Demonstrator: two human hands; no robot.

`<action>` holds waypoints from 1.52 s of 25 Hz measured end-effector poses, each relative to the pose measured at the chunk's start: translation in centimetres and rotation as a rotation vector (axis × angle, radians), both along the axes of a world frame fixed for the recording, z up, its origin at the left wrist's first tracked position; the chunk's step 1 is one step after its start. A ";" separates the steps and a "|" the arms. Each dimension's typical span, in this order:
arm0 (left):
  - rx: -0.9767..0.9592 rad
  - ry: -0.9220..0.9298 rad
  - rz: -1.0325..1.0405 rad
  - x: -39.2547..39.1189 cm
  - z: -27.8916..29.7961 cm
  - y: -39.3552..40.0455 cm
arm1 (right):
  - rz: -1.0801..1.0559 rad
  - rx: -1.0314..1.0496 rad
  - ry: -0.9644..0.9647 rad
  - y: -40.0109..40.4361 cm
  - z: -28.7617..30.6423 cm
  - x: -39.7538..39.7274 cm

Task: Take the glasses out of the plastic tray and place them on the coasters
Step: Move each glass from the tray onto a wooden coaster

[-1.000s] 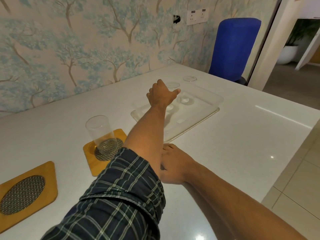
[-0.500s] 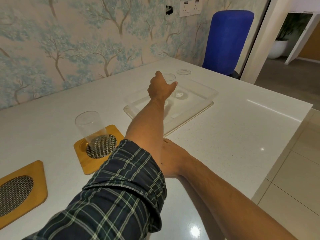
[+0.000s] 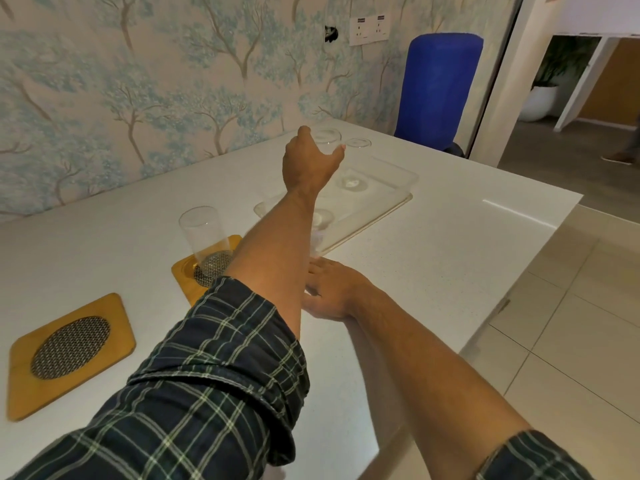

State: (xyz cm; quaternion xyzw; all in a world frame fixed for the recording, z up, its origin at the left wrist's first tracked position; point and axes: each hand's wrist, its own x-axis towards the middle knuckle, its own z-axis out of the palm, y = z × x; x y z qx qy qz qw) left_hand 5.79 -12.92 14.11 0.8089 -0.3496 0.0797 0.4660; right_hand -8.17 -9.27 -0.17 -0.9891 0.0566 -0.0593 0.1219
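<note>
My left hand [image 3: 306, 166] reaches over the clear plastic tray [image 3: 403, 180] and is closed around the upper part of a clear glass [image 3: 327, 137]. Its base is hidden behind my hand, so I cannot tell whether it touches the tray. A second clear glass [image 3: 356, 161] stands in the tray just to the right. Another glass [image 3: 201, 233] stands on a wooden coaster with a mesh centre [image 3: 183, 276]. A matching coaster [image 3: 69, 353] lies bare at the near left. My right hand [image 3: 332, 294] rests flat on the white table [image 3: 450, 237], near the tray's front corner.
A blue chair back [image 3: 440, 84] stands behind the table's far corner. The wallpapered wall [image 3: 138, 98] runs along the table's far side. The table's right edge drops to a tiled floor [image 3: 571, 323].
My left hand has stayed at the same glass with its fingers wrapped round it. My right hand still lies on the table. The view has shifted a little.
</note>
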 end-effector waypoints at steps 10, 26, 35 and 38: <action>-0.027 -0.125 -0.009 -2.3 1.4 9.9 | -0.202 0.000 -0.038 4.1 -0.9 -0.2; -0.029 -0.244 0.388 2.6 2.1 33.3 | 0.228 -0.006 -0.223 23.5 0.7 6.3; 0.105 -0.011 0.582 5.0 -5.4 43.4 | 0.355 0.000 -0.055 25.6 -0.9 8.3; 0.110 0.037 0.583 5.5 -6.4 44.4 | 0.377 0.028 -0.028 25.5 -1.1 8.3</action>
